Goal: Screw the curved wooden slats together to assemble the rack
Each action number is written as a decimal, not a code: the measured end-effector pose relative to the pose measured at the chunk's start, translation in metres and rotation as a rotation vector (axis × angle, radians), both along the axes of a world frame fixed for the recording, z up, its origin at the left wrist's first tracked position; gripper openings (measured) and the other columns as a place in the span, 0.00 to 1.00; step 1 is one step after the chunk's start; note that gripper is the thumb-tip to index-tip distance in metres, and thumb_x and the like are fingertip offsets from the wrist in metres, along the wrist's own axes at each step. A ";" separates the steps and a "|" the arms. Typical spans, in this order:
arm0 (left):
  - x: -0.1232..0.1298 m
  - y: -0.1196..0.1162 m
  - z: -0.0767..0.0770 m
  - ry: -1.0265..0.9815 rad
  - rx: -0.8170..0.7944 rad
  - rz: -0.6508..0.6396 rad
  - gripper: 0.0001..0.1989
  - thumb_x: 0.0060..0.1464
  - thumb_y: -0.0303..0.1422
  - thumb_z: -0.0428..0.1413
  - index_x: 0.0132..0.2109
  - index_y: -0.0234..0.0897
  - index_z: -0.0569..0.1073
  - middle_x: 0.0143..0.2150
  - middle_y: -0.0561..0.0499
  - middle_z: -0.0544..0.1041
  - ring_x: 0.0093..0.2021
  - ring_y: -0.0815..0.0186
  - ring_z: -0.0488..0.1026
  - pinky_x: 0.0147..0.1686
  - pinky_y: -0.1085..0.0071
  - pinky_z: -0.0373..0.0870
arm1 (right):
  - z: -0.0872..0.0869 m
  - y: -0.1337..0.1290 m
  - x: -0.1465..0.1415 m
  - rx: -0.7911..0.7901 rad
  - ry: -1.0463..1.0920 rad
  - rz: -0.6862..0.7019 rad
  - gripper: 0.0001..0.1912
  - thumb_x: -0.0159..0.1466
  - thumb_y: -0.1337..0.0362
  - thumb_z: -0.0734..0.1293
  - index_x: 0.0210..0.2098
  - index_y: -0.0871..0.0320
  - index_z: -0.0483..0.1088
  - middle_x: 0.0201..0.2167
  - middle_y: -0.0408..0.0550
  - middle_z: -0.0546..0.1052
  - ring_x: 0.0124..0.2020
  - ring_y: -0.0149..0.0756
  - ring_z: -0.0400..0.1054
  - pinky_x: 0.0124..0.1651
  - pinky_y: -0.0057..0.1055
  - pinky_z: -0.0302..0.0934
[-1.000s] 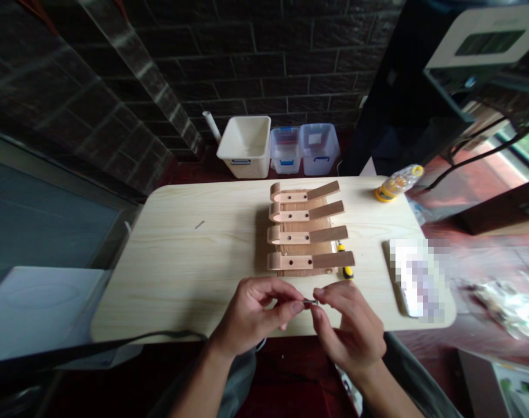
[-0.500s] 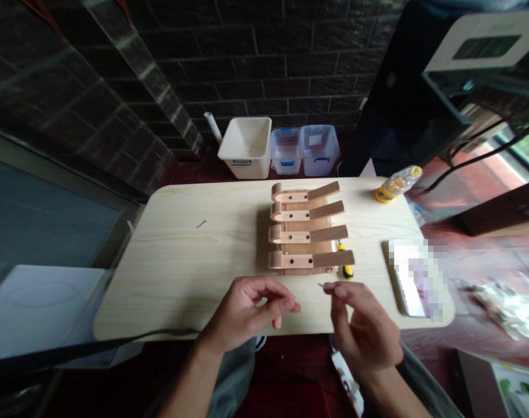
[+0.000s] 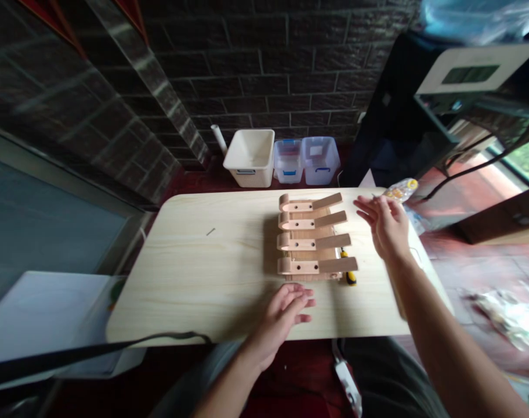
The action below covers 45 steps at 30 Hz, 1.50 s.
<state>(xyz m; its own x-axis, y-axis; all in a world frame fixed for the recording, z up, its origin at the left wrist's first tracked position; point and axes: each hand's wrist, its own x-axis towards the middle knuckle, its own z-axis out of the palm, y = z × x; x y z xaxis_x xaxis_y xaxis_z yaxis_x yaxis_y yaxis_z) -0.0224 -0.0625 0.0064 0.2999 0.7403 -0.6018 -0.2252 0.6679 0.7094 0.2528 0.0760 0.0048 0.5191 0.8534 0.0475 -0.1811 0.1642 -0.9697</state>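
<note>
A wooden rack [image 3: 305, 254] with several curved hook pieces lies on the pale table [image 3: 181, 261], dark round spots along each piece. My left hand [image 3: 288, 307] hovers in front of it with fingers apart and nothing in them. At the back right, my right hand [image 3: 386, 217] is raised with thumb and forefinger pinched on a small thin thing, too small to name. Just behind it is a clear bottle with a yellow end [image 3: 406, 188], partly hidden. A yellow and black tool [image 3: 350, 278] sticks out from the rack's right side.
A small dark rod [image 3: 210, 231] lies on the table's left half. Beyond the back edge stand a cream bin [image 3: 250, 159] and two clear boxes [image 3: 288, 161]. A black strap [image 3: 169, 336] crosses the front left edge. My right forearm covers a flat item.
My right hand has moved back and right, from the table's front to the clear bottle. My left hand has shifted right, its fingers more spread. The view has shifted slightly.
</note>
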 end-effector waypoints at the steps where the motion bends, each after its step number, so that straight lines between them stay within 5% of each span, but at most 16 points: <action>1: 0.003 0.000 -0.001 -0.027 -0.005 0.058 0.21 0.55 0.45 0.71 0.48 0.37 0.77 0.59 0.37 0.82 0.60 0.50 0.80 0.52 0.59 0.77 | 0.000 0.016 -0.002 -0.022 0.009 0.074 0.22 0.65 0.41 0.76 0.39 0.52 0.70 0.40 0.47 0.88 0.45 0.43 0.86 0.48 0.38 0.77; 5: 0.010 0.001 -0.001 -0.119 -0.059 0.205 0.17 0.54 0.41 0.70 0.44 0.37 0.77 0.57 0.39 0.82 0.61 0.50 0.79 0.53 0.60 0.75 | -0.007 0.065 -0.015 -0.113 0.035 0.276 0.23 0.66 0.41 0.75 0.36 0.51 0.67 0.35 0.46 0.87 0.46 0.44 0.85 0.50 0.41 0.78; 10: 0.007 0.004 0.001 -0.137 -0.097 0.261 0.15 0.53 0.41 0.69 0.41 0.38 0.76 0.55 0.40 0.83 0.60 0.51 0.78 0.51 0.62 0.73 | -0.020 0.073 -0.025 -0.183 0.048 0.348 0.25 0.65 0.39 0.75 0.35 0.52 0.68 0.32 0.48 0.85 0.47 0.48 0.85 0.48 0.43 0.80; 23: -0.019 0.028 0.001 -0.014 -0.097 0.404 0.14 0.52 0.39 0.64 0.43 0.40 0.75 0.53 0.44 0.80 0.54 0.57 0.77 0.43 0.67 0.70 | -0.026 0.027 -0.011 -0.159 -0.012 0.230 0.23 0.63 0.40 0.76 0.35 0.50 0.69 0.32 0.44 0.82 0.45 0.48 0.85 0.49 0.44 0.80; 32: -0.032 0.053 0.007 0.014 -0.075 0.553 0.09 0.59 0.34 0.59 0.45 0.38 0.79 0.46 0.47 0.82 0.47 0.63 0.77 0.41 0.70 0.69 | -0.025 -0.030 -0.011 -0.173 -0.046 0.165 0.23 0.64 0.39 0.75 0.37 0.52 0.71 0.35 0.48 0.86 0.45 0.49 0.85 0.49 0.44 0.79; 37: -0.034 0.062 0.006 0.004 -0.031 0.580 0.10 0.58 0.34 0.61 0.45 0.37 0.80 0.45 0.47 0.83 0.44 0.64 0.78 0.39 0.71 0.70 | -0.020 -0.065 -0.005 -0.128 -0.046 -0.005 0.20 0.65 0.43 0.75 0.39 0.51 0.71 0.40 0.48 0.87 0.45 0.42 0.85 0.54 0.43 0.76; 45: -0.029 0.066 0.000 0.025 0.005 0.594 0.12 0.52 0.37 0.65 0.43 0.38 0.79 0.43 0.50 0.83 0.42 0.65 0.77 0.39 0.71 0.70 | -0.021 -0.098 0.005 -0.262 -0.009 0.024 0.11 0.60 0.53 0.74 0.37 0.50 0.73 0.35 0.45 0.82 0.31 0.36 0.76 0.33 0.31 0.70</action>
